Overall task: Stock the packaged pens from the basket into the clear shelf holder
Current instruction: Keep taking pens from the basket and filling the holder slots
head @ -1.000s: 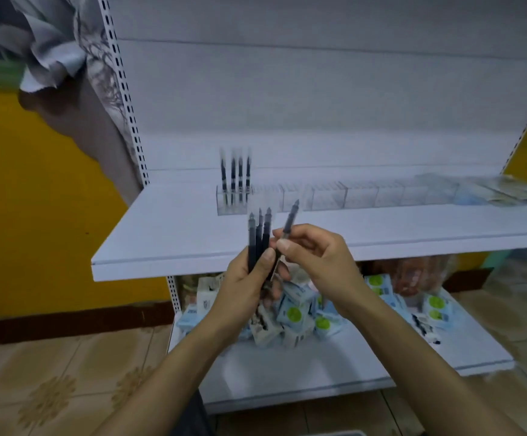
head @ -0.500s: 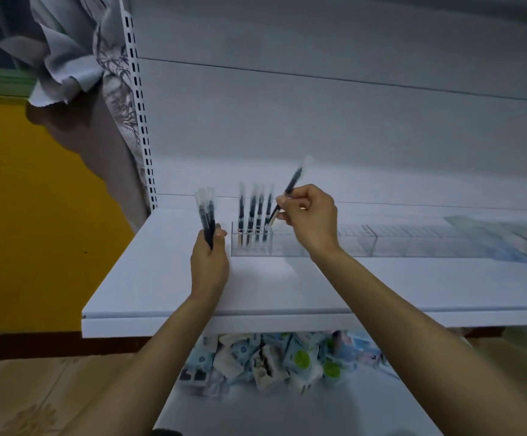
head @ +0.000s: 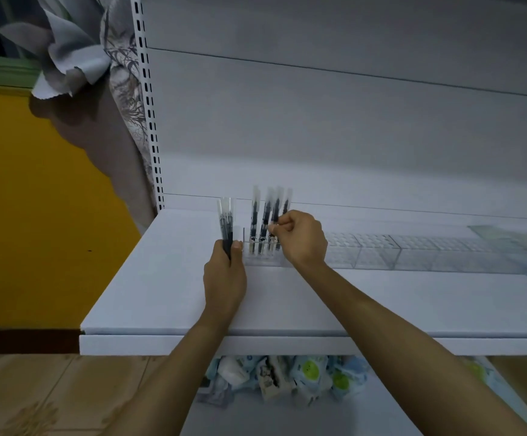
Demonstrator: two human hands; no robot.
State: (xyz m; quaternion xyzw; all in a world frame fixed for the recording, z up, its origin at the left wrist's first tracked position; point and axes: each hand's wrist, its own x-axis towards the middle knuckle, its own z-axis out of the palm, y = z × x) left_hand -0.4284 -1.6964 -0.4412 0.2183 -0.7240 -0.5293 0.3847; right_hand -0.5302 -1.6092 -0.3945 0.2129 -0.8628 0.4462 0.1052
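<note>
the left hand [head: 224, 273] grips a bundle of packaged pens [head: 226, 220] upright, just left of the clear shelf holder [head: 378, 258] on the white shelf [head: 161, 294]. the right hand [head: 301, 239] pinches one packaged pen [head: 275, 210] between thumb and forefinger at the holder's left end, beside other packaged pens [head: 254, 215] standing upright in it. loose packets [head: 306, 376] lie on the lower shelf [head: 334, 416].
</note>
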